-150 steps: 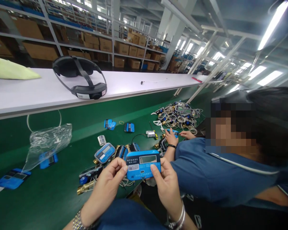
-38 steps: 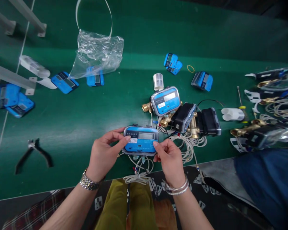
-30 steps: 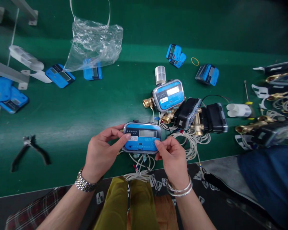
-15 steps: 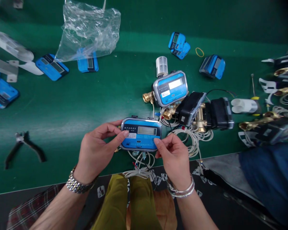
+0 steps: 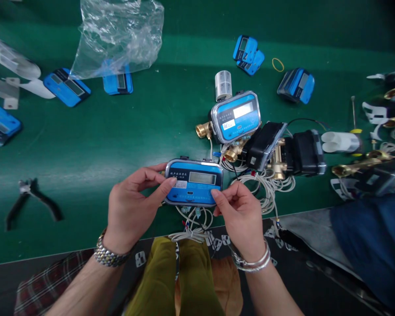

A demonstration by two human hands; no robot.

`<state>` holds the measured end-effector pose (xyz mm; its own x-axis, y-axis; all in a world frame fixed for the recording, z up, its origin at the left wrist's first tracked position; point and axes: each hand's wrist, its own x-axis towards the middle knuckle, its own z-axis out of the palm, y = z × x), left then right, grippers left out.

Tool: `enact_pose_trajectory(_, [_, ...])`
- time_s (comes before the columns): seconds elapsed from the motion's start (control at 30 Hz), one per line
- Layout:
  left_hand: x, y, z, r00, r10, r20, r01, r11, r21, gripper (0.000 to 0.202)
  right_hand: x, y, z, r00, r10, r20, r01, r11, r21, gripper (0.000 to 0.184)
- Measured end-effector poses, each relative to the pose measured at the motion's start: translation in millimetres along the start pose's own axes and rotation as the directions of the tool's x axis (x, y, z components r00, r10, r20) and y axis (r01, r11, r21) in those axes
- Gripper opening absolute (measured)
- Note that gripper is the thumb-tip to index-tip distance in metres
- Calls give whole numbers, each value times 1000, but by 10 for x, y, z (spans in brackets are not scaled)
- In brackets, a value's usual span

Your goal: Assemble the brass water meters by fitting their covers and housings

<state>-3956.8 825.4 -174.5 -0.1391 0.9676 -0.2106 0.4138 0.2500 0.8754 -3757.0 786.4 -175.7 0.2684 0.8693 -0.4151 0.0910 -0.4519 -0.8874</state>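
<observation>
Near the front edge of the green table, a meter (image 5: 197,188) with a blue faceplate, grey display and clear-rimmed case faces up between my hands. My left hand (image 5: 136,204) grips its left end, thumb on the face by a small white label and fingers behind the side. At the lower right corner, my right hand (image 5: 238,210) pinches the case with its thumb on the blue face. Pale cables (image 5: 194,230) hang coiled below the meter toward the table edge. The fittings beneath the case are mostly hidden.
Another blue-faced meter (image 5: 237,117) with brass fittings stands behind, beside black-backed meters (image 5: 265,147) and a label roll (image 5: 223,85). Pliers (image 5: 28,188) lie at left. Loose blue faceplates (image 5: 67,87) and a clear plastic bag (image 5: 121,35) lie farther back. A person's blue sleeve (image 5: 371,245) is at right.
The view has shifted slightly, so background items sit a little differently in the picture. Both hands keep the same hold on the meter.
</observation>
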Motion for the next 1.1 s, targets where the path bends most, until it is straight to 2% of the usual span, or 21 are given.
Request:
enact_pose_trajectory(0.2, [-15, -14, -5, 1000, 23, -21, -22, 998, 51, 19, -1, 15, -6, 1000, -13, 3, 13, 1000, -12, 31])
enact_pose_trajectory(0.5, [-12, -10, -5, 1000, -4, -14, 5, 999, 48, 18, 16, 81, -10, 998, -53, 13, 53, 999, -8, 29])
enact_pose_trajectory(0.9, [-33, -22, -5, 1000, -3, -4, 3, 1000, 3, 18, 0, 86, -1, 999, -39, 1, 39, 999, -23, 29])
enact_pose_trajectory(1.1, [-33, 9, -25, 1000, -7, 6, 6, 999, 43, 17, -38, 84, 16, 999, -29, -17, 29, 1000, -10, 30])
